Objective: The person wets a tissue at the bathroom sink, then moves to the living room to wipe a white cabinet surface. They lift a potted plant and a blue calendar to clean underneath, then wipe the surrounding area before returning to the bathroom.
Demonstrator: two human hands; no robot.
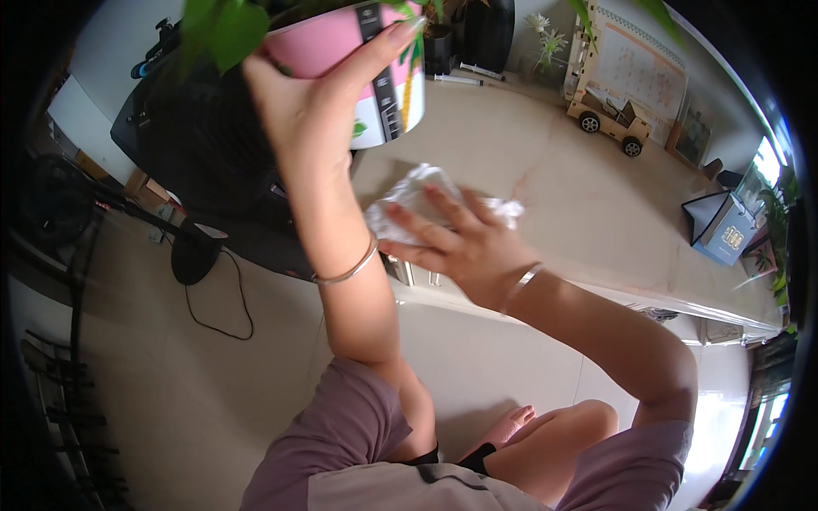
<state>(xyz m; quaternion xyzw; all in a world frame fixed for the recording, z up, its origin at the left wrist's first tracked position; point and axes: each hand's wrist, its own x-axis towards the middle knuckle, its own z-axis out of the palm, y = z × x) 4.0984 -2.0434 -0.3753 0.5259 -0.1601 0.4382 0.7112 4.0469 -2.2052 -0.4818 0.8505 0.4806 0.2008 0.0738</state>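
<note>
My left hand grips a pink and white plant pot and holds it up, over the left end of the cabinet top. Green leaves spill from the pot's rim, which the top of the picture cuts off. Under my spread right hand, a crumpled white cloth or tissue is pressed flat on the pale stone-like cabinet top. Part of that cloth is hidden by the fingers.
A wooden model car stands near a spiral-bound calendar. Two syringes lie at the back. To the right is a blue paper bag. A large black object borders the cabinet's left side; a cable lies on the floor.
</note>
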